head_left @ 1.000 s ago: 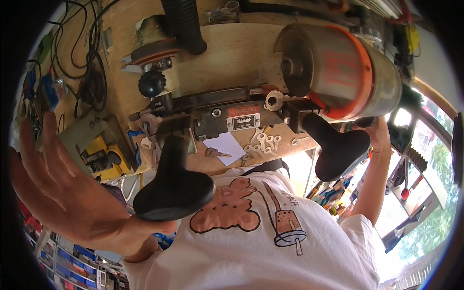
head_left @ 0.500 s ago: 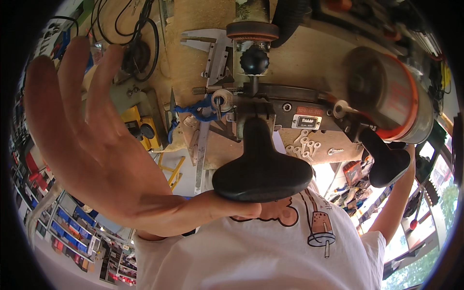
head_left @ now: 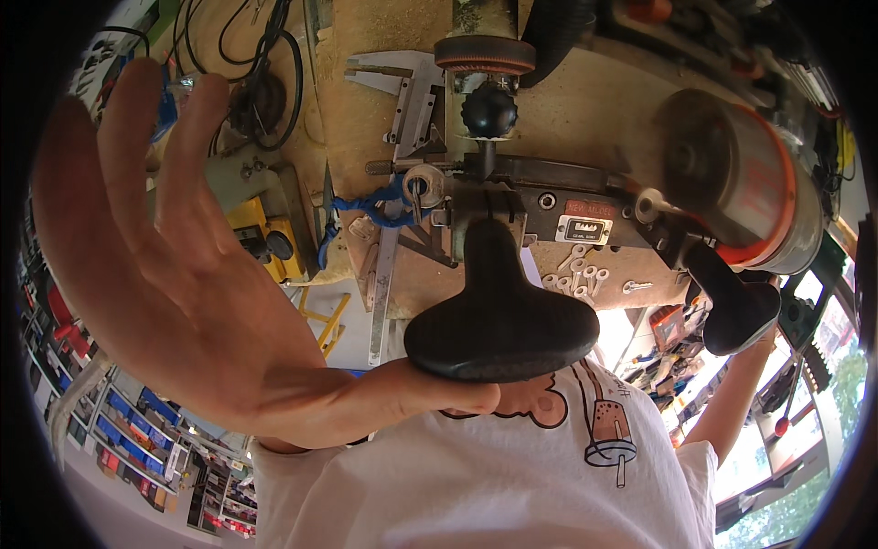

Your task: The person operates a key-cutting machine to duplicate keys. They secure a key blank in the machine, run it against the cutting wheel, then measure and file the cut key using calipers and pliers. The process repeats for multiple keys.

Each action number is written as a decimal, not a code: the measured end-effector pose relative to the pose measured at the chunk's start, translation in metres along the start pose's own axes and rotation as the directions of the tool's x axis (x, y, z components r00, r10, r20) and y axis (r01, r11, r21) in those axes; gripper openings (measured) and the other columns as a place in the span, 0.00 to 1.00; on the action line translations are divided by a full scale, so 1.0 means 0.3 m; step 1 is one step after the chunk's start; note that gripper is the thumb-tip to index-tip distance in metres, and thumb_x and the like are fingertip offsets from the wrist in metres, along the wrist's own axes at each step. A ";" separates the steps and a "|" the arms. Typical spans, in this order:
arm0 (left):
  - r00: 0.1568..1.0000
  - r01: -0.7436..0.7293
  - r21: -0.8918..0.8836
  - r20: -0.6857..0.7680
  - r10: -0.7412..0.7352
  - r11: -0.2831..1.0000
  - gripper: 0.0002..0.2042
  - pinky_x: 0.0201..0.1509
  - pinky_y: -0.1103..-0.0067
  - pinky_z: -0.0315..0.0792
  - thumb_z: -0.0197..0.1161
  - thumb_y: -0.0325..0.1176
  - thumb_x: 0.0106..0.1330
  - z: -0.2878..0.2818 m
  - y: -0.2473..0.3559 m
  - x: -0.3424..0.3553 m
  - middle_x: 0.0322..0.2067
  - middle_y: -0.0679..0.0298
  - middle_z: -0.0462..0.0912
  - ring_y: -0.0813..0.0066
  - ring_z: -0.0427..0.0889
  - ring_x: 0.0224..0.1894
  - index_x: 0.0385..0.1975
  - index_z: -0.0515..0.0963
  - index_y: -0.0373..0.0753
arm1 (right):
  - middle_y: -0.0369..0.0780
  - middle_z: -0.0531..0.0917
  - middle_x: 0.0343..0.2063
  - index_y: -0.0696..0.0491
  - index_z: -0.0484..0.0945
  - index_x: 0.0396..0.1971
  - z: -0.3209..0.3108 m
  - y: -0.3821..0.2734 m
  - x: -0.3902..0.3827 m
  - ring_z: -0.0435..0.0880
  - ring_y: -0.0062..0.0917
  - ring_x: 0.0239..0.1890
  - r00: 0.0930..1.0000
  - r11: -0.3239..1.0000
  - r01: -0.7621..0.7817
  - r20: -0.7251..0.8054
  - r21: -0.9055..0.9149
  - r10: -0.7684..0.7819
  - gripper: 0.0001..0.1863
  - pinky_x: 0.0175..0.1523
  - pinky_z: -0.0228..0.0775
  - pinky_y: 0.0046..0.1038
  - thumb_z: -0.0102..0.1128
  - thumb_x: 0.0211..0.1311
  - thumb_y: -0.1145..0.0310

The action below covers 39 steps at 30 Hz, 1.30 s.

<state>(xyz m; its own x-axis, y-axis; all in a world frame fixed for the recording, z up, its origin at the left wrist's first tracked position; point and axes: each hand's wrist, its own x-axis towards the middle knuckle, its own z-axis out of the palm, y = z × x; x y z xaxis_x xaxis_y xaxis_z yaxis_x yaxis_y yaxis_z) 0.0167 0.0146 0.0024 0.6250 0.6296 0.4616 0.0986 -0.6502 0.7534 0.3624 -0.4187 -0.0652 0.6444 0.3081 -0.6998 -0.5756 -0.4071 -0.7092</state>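
My left hand (head_left: pixel 197 284) is held up with its fingers spread. Its thumb rests along the underside of a large black wing-shaped handle (head_left: pixel 498 334) on a key cutting machine (head_left: pixel 599 206). In the left clamp above that handle sits a key (head_left: pixel 423 186) with a blue cord (head_left: pixel 375 215) attached. Another key (head_left: pixel 650 205) is held at the right end of the machine. My right forearm (head_left: pixel 741 389) rises to a second black handle (head_left: pixel 741 316), which hides most of my right hand, so its fingers do not show.
Several loose keys (head_left: pixel 576 274) lie on the wooden bench (head_left: pixel 357 137) below the machine. A metal caliper (head_left: pixel 412 101) lies behind it. A round drum with an orange rim (head_left: pixel 782 192) stands at the right. Black cables (head_left: pixel 274 55) and a yellow device (head_left: pixel 261 233) are at the left.
The view has shifted slightly. My left fingers have moved a little to the left, while its thumb stays under the handle. More of my right hand is now hidden behind the second handle.
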 end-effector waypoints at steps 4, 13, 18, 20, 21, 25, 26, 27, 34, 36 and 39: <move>1.000 0.003 0.001 0.006 -0.003 1.000 0.66 0.62 0.57 0.55 0.77 0.56 0.22 -0.002 -0.005 -0.004 0.58 0.35 0.50 0.34 0.58 0.58 0.61 0.44 0.27 | 0.41 0.77 0.44 0.56 0.67 0.51 -0.005 -0.025 0.011 0.77 0.34 0.46 1.000 1.000 -0.008 -0.020 -0.028 0.007 0.27 0.44 0.73 0.42 0.49 0.61 0.50; 1.000 0.009 0.011 0.015 -0.009 1.000 0.66 0.63 0.57 0.54 0.77 0.57 0.23 -0.012 -0.006 -0.003 0.58 0.35 0.50 0.34 0.58 0.58 0.60 0.43 0.26 | 0.41 0.77 0.45 0.56 0.66 0.51 0.011 -0.093 0.014 0.76 0.34 0.47 1.000 0.998 0.004 -0.025 -0.056 -0.006 0.27 0.45 0.72 0.43 0.49 0.60 0.50; 1.000 0.018 0.026 -0.008 -0.018 0.999 0.66 0.63 0.57 0.54 0.77 0.58 0.24 -0.002 0.001 -0.006 0.58 0.36 0.50 0.34 0.58 0.58 0.60 0.43 0.26 | 0.40 0.76 0.46 0.55 0.66 0.52 0.026 -0.117 0.010 0.75 0.33 0.48 1.000 0.998 0.024 -0.011 -0.058 -0.025 0.27 0.45 0.72 0.44 0.49 0.60 0.50; 1.000 0.011 0.028 -0.004 -0.011 1.000 0.65 0.63 0.57 0.54 0.76 0.57 0.25 0.000 0.002 -0.007 0.58 0.36 0.50 0.35 0.59 0.58 0.61 0.43 0.26 | 0.40 0.76 0.46 0.55 0.66 0.52 0.029 -0.118 0.008 0.75 0.33 0.49 0.999 0.998 0.035 -0.010 -0.053 -0.035 0.27 0.45 0.71 0.44 0.49 0.60 0.50; 1.000 0.007 0.031 0.005 -0.007 0.999 0.65 0.62 0.57 0.55 0.76 0.57 0.25 -0.004 0.002 -0.009 0.58 0.36 0.50 0.35 0.59 0.58 0.61 0.43 0.26 | 0.40 0.76 0.46 0.55 0.66 0.52 0.032 -0.120 0.007 0.75 0.33 0.49 0.999 0.998 0.040 -0.007 -0.050 -0.040 0.27 0.46 0.71 0.44 0.49 0.60 0.50; 1.000 0.003 0.024 -0.003 -0.002 1.000 0.65 0.62 0.57 0.55 0.76 0.57 0.25 -0.007 -0.006 -0.015 0.59 0.37 0.50 0.36 0.60 0.58 0.61 0.44 0.27 | 0.40 0.76 0.46 0.54 0.66 0.52 0.055 -0.122 0.013 0.74 0.32 0.50 0.997 0.997 0.071 0.016 -0.039 -0.071 0.27 0.46 0.71 0.44 0.50 0.60 0.50; 1.000 0.001 0.023 -0.005 -0.001 1.000 0.65 0.62 0.57 0.55 0.76 0.57 0.25 -0.008 -0.006 -0.015 0.59 0.37 0.50 0.36 0.60 0.58 0.61 0.44 0.27 | 0.40 0.76 0.47 0.54 0.66 0.52 0.061 -0.117 0.013 0.74 0.32 0.50 0.996 0.996 0.080 0.026 -0.032 -0.080 0.27 0.46 0.71 0.44 0.50 0.60 0.50; 1.000 0.001 0.024 -0.003 -0.001 1.000 0.65 0.62 0.58 0.56 0.76 0.57 0.25 -0.010 -0.007 -0.014 0.59 0.38 0.50 0.36 0.60 0.58 0.61 0.44 0.27 | 0.40 0.76 0.47 0.54 0.66 0.53 0.069 -0.109 0.009 0.74 0.32 0.50 0.995 0.995 0.093 0.037 -0.019 -0.093 0.27 0.46 0.71 0.45 0.50 0.60 0.50; 0.999 0.041 0.054 -0.021 -0.040 0.998 0.64 0.61 0.59 0.56 0.75 0.59 0.26 0.001 0.005 -0.014 0.59 0.39 0.53 0.38 0.61 0.57 0.61 0.45 0.28 | 0.39 0.76 0.47 0.53 0.66 0.53 0.117 -0.013 -0.026 0.73 0.31 0.51 0.956 0.971 0.235 0.171 0.048 -0.240 0.27 0.47 0.70 0.45 0.50 0.60 0.50; 0.998 0.052 0.056 -0.035 -0.050 0.997 0.64 0.61 0.59 0.57 0.75 0.59 0.26 -0.004 0.004 -0.015 0.58 0.40 0.54 0.39 0.62 0.57 0.61 0.45 0.29 | 0.39 0.76 0.47 0.52 0.66 0.53 0.077 -0.005 -0.016 0.73 0.30 0.51 0.963 0.982 0.187 0.193 0.016 -0.186 0.27 0.47 0.71 0.45 0.50 0.60 0.50; 0.997 0.061 0.078 -0.050 -0.057 0.995 0.63 0.61 0.59 0.57 0.74 0.60 0.27 0.009 0.006 -0.018 0.58 0.40 0.54 0.39 0.62 0.57 0.61 0.45 0.29 | 0.38 0.77 0.46 0.51 0.67 0.52 0.028 0.008 -0.001 0.75 0.29 0.49 0.996 0.992 0.042 0.067 0.122 -0.051 0.26 0.46 0.72 0.42 0.50 0.60 0.50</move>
<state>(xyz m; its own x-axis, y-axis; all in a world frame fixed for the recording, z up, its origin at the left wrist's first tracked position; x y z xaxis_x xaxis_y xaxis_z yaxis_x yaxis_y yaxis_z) 0.0157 0.0089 0.0000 0.5785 0.6865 0.4406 0.1968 -0.6417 0.7413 0.3567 -0.4126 -0.0675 0.6378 0.3849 -0.6671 -0.6050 -0.2856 -0.7433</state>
